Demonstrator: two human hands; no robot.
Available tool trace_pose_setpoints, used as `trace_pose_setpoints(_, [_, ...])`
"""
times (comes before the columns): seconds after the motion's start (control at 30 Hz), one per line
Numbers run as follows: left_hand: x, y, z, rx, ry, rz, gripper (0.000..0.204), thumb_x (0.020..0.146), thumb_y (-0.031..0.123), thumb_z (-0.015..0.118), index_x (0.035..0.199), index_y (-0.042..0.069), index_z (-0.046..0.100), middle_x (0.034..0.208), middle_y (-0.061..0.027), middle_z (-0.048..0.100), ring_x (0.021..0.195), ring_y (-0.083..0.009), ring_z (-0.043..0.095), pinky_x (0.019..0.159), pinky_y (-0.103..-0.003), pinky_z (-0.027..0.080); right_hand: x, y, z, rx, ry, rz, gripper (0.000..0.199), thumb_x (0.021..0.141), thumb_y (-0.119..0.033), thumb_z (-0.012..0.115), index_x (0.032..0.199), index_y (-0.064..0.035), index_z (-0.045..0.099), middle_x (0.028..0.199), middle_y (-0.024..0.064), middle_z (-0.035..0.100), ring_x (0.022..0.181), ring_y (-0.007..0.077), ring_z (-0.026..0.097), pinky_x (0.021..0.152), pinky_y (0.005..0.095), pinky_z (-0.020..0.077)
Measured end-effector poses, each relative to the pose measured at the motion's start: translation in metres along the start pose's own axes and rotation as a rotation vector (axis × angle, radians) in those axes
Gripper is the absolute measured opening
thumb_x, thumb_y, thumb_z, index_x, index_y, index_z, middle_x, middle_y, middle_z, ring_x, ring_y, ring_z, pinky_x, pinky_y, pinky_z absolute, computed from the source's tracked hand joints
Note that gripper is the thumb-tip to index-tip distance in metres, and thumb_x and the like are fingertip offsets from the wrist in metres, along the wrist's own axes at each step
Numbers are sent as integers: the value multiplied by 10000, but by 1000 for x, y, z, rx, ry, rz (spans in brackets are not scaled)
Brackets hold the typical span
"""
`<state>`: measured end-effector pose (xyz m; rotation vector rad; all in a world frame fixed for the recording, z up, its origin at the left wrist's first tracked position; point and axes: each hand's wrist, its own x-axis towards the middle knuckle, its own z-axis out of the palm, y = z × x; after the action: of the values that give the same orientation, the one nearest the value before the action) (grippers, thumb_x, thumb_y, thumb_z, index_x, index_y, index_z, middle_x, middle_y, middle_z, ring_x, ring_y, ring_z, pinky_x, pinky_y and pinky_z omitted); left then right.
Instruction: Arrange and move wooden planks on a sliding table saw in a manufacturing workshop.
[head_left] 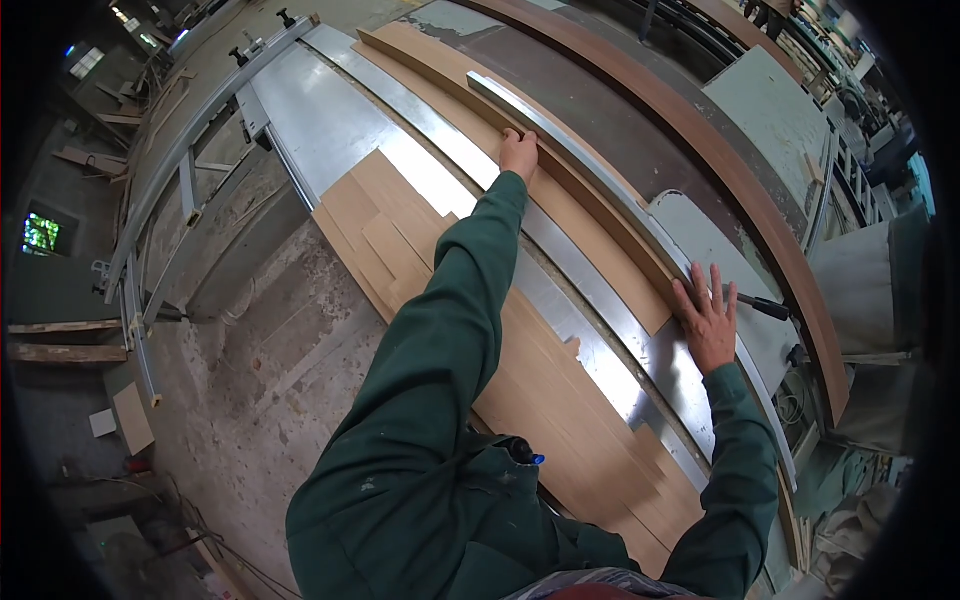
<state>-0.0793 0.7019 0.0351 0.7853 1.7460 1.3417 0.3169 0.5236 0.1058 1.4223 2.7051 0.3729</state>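
A long wooden strip [600,204] stands on edge along a metal fence [625,205] on a panel saw. At its foot lies a flat light-brown board [590,240], on the metal saw table [300,100]. My left hand [518,157] is at the strip's middle, its fingers bent over the upper edge. My right hand [708,325] lies at the near end of the strip, fingers spread, touching the strip's end and the fence. Part of the left fingers is hidden behind the hand.
Several thin wooden boards [560,400] lie overlapping on the table's near side, in front of my body. A black-handled lever [768,307] sticks out past the fence. A long brown curved-looking edge [740,160] runs beyond. At left is a metal frame [187,185].
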Motion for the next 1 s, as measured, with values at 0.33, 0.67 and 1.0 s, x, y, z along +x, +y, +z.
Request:
trace_pose_setpoints(0.33, [32,6,-23,-32,27,-14,743,915,328,501,1474,-61,203,1425,-289,408,1329,-390,401,1100,-357,316,35,-17,1,-27,26,-24,814,800,-56,661,1479,-337,312,1612,-14,109,1484,285,84,1189,549,63])
trace_pose_setpoints(0.67, [79,0,-53,-20,13,90,694,898,303,534,1394,-126,306,1342,-317,476,1265,-406,462,1048,-357,363,74,-41,-15,-7,-48,-8,765,799,-97,653,1465,-318,349,1608,-4,124,1479,294,109,1186,551,84])
trace_pose_setpoints(1.0, [93,20,-72,-32,8,119,466,915,253,537,1198,-112,476,1169,-258,592,1080,-322,570,918,-370,438,106,-53,-13,-10,-2,-28,608,897,-121,533,1458,-294,375,1608,-5,126,1480,287,110,1183,551,84])
